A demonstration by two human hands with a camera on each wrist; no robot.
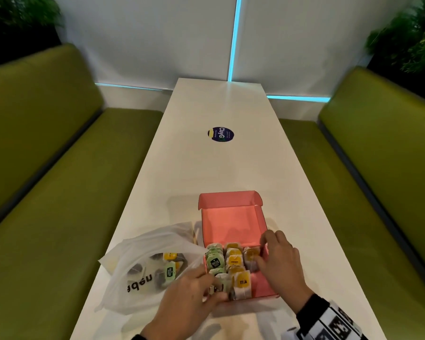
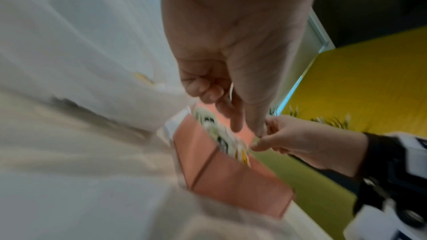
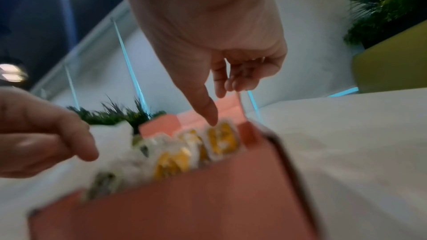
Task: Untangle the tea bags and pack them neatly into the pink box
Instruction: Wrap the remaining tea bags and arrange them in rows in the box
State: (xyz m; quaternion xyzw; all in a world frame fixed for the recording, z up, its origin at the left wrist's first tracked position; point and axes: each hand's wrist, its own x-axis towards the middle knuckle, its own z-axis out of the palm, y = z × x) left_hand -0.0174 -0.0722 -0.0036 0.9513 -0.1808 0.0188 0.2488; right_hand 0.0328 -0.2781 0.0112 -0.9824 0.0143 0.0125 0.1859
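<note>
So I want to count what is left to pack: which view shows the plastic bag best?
The head view: the plastic bag lies whole left of the pink box, tea bags visible through it. The left wrist view shows only a blurred white expanse, the right wrist view a white sliver behind the box.

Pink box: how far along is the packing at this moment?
Done: three rows of tea bags stand in the near part of the pink box; its far part is bare. In hand: the right hand touches the right-hand row, and the left hand is at the near left bags, grip unclear. Left: more tea bags lie in the plastic bag beside the box.
</note>
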